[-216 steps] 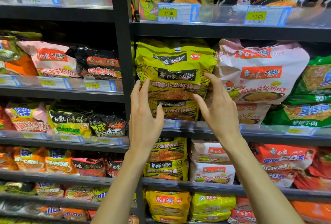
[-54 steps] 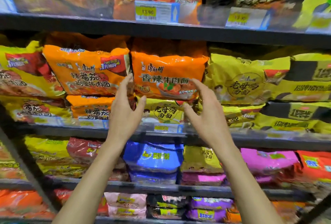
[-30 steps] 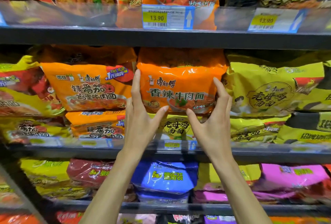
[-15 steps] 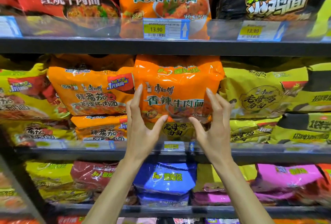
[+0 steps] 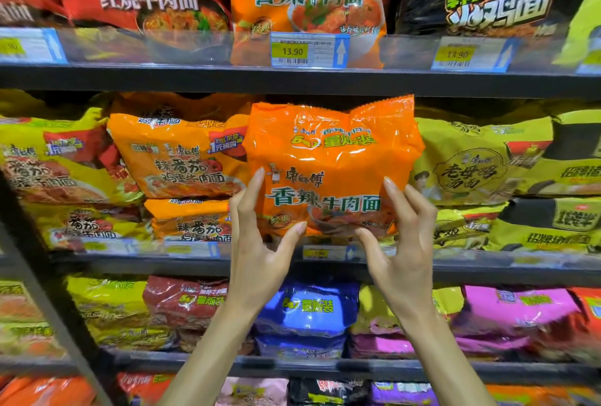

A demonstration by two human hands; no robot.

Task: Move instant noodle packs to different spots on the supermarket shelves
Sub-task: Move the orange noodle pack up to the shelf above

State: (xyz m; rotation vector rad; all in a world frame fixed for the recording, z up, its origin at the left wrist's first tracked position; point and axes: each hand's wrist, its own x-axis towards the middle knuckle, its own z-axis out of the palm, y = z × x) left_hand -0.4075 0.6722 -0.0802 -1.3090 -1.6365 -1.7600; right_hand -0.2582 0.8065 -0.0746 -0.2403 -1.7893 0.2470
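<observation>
Multipack of orange spicy-beef noodles [image 5: 331,158] up at the middle shelf [image 5: 487,270].
Left hand [image 5: 257,253] and right hand [image 5: 403,253] clamp its lower corners, thumbs in front, between tomato packs [image 5: 182,158] and yellow chicken packs [image 5: 471,165].

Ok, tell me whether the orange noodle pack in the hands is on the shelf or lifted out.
Lifted out, it seems: the orange noodle pack overlaps the neighbouring packs, left hand and right hand pinching its lower edge.
</observation>
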